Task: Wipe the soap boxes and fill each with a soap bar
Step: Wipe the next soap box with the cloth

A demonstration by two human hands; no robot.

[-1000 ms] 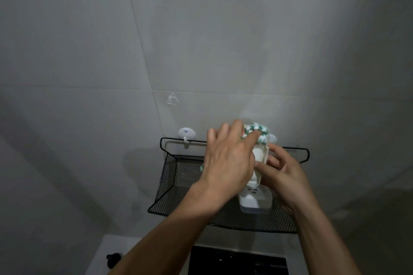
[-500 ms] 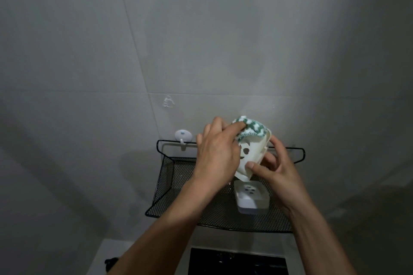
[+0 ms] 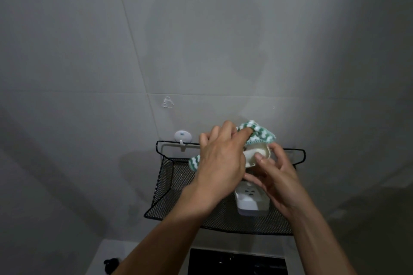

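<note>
My left hand (image 3: 221, 161) holds a green-and-white striped cloth (image 3: 260, 133) and presses it against a cream soap box part (image 3: 253, 156) held up above the shelf. My right hand (image 3: 273, 174) grips that cream part from the right, thumb on its front face. Another end of the cloth hangs out left of my left hand. Below the hands a white soap box (image 3: 251, 202) with drain holes sits on the black mesh wall shelf (image 3: 169, 185). No soap bar is in view.
A white round wall hook (image 3: 182, 136) sits above the shelf's left corner, beside a clear stuck-on hook (image 3: 168, 102) higher on the tiled wall. A dark panel (image 3: 237, 262) and a small black object (image 3: 110, 264) lie on the white surface below.
The cream part has been lifted off the white box and turned. My left hand with the cloth has moved over its upper end; my right hand shifted its grip higher.
</note>
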